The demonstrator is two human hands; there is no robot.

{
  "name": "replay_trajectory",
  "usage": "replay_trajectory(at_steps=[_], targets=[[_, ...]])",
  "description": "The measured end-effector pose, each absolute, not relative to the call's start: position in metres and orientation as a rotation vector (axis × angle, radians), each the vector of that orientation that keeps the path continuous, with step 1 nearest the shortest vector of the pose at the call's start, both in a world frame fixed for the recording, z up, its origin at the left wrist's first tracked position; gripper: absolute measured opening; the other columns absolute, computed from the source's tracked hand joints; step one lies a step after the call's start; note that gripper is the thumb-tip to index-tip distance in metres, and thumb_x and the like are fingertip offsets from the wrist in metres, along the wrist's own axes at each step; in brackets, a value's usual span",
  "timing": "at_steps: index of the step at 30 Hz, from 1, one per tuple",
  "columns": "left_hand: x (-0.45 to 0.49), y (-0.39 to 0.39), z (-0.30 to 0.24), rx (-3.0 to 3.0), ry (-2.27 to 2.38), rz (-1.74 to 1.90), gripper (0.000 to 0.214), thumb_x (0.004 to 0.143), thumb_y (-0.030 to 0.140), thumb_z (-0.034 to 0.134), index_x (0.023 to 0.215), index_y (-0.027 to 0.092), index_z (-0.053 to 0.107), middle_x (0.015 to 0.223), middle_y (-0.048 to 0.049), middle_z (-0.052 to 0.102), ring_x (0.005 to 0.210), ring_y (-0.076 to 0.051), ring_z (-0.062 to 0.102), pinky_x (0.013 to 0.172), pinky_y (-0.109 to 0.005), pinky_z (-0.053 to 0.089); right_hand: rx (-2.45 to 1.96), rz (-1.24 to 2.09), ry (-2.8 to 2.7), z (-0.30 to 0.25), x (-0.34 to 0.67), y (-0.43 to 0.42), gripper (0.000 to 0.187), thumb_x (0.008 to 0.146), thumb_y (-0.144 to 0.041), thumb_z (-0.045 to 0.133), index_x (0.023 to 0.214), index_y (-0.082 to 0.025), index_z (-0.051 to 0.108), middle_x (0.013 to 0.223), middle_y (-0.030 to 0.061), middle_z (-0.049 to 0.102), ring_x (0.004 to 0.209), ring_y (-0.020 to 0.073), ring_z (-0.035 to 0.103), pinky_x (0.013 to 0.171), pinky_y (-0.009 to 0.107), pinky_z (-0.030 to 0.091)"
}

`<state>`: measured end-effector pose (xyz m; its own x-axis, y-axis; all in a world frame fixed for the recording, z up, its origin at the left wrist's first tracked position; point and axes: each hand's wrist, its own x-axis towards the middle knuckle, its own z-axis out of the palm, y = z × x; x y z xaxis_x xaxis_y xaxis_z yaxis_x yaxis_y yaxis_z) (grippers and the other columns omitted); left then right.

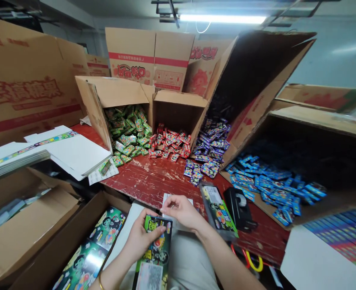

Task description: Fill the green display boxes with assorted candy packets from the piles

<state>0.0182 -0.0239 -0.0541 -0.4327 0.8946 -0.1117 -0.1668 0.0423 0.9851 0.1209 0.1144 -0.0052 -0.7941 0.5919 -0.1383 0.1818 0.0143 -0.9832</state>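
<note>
My left hand (pixel 143 235) is wrapped round a dark printed candy box (pixel 160 251) with green edges, its thumb on the front face. The box stands tilted over my lap. At its top edge my right hand (pixel 182 211) has thumb and fingertips pinched together. Whatever lies between those fingers is too small to make out. Another printed pack (pixel 220 213) rests on the table to the right of that hand. Beside it is a black tape dispenser (pixel 240 207).
On the red table (pixel 144 177), tipped cartons spill small green packets (pixel 129 129), red packets (pixel 170 143), purple packets (pixel 210 147) and blue packets (pixel 271 185). White card sheets (pixel 78 153) lie left. Below them, an open carton (pixel 87 213) holds printed boxes (pixel 84 262).
</note>
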Motion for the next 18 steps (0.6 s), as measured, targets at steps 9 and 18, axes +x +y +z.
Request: replay_trajectory(at_steps=[9,18], targets=[[0.023,-0.021,-0.041,0.808,1.546,1.574,0.034,0.063,0.030,0.076,0.084,0.021,0.051,0.072,0.0041,0.064,0.068,-0.016,0.059,0.066,-0.026,0.045,-0.862,1.790,-2.136,-0.005,0.119,0.101,0.023,0.057,-0.032,0.078,0.061,-0.015,0.063,0.050,-0.0044,0.052,0.048,0.0078,0.043,0.047,0.021,0.030],[0.034,-0.020,-0.069,0.758,1.612,1.783,0.038,0.062,0.046,0.076,0.080,0.022,0.052,0.068,0.0023,0.062,0.066,-0.017,0.059,0.064,-0.026,0.046,-0.775,2.613,-1.361,-0.059,0.115,0.100,0.029,0.049,-0.021,0.080,0.072,-0.014,0.063,0.058,-0.0043,0.059,0.050,0.0082,0.055,0.054,0.021,0.042]])
